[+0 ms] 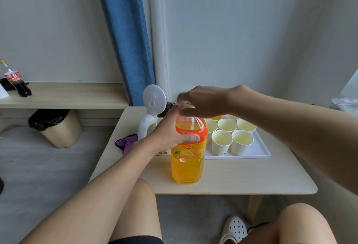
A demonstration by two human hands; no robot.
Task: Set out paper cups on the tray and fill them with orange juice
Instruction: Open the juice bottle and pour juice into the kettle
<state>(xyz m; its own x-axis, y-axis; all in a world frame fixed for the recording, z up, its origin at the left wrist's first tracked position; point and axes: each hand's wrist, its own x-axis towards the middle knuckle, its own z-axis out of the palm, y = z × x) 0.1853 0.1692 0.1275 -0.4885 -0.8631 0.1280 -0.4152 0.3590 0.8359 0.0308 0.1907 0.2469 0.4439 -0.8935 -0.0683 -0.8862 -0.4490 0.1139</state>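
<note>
Left hand (169,133) grips juice bottle (187,166); right hand (205,101) fingers (188,111) pinch its cap (183,105); a slip could topple paper cups (221,143) beside it.

Bare worktop (242,174) strip open in front of tray (259,151) and right of juice bottle (187,164). On tray, cups (221,143) packed close, little gap between rims. Kettle (149,125) with raised lid and purple cloth (126,143) block left side; wall (251,50) close behind.
</note>
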